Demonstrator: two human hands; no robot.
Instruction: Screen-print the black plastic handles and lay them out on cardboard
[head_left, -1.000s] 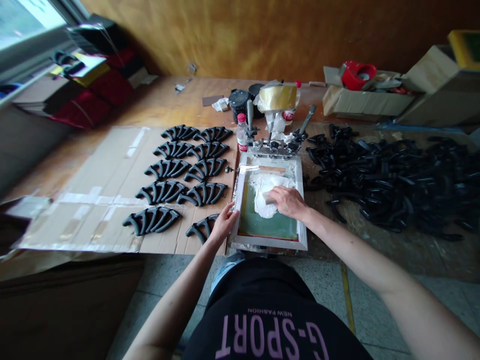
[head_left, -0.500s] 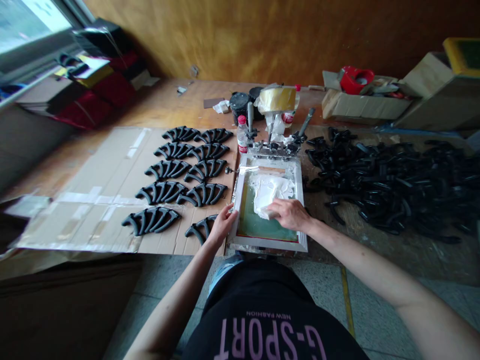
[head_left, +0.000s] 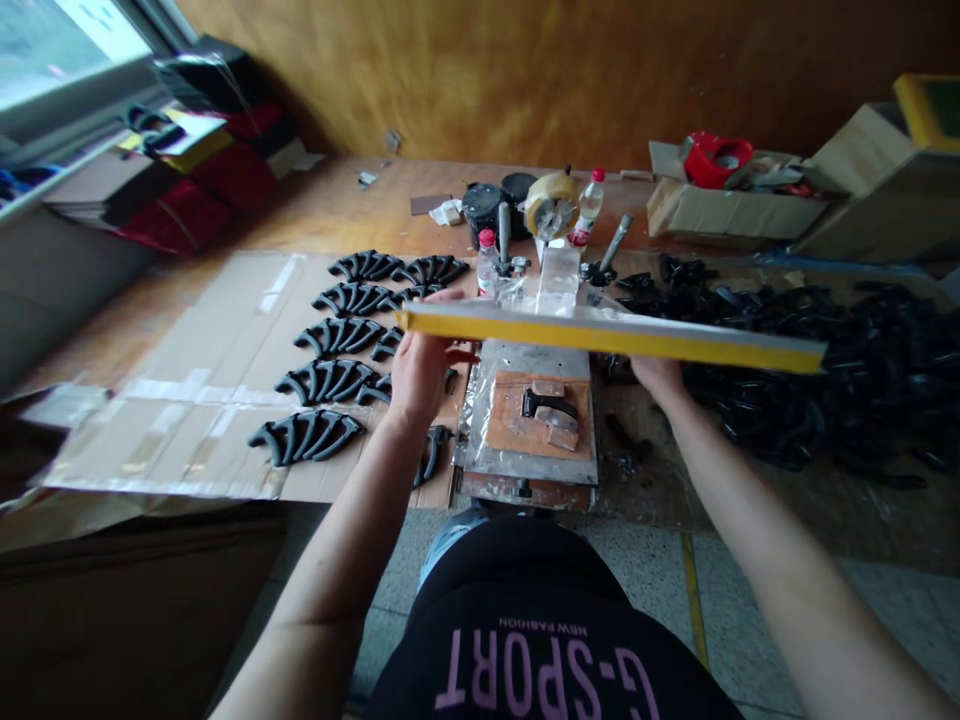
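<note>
On the base plate [head_left: 476, 465], the wooden board [head_left: 506, 430] bears a black curved piece [head_left: 531, 403] between small blocks. That piece looks merely set in place, so a knock from a hand could shift it. Over the far part of the plate, the screen frame [head_left: 600, 336] stands raised, its yellow edge facing the person. The left hand [head_left: 420, 370] is closed around the frame's left end, fingers over the top and thumb below. The right hand [head_left: 660, 375] is under the frame's right part; its fingers are hidden, so I cannot tell whether they grip. If either hold gives, the frame could drop onto the piece and push it askew. Steeply tilted, any wet paste on its hidden side might run or drip onto the plate.

Half a second ago the frame lay flat, covering the plate, with white paste on its mesh and a pale spreader in the right hand. Now plate, board and piece are uncovered, while paste and spreader are out of sight. To the plate's left, the rows of black parts [head_left: 306, 438] are partly screened by the left hand and forearm. Beyond the plate, the tape roll [head_left: 541, 195] shows its round face.
</note>
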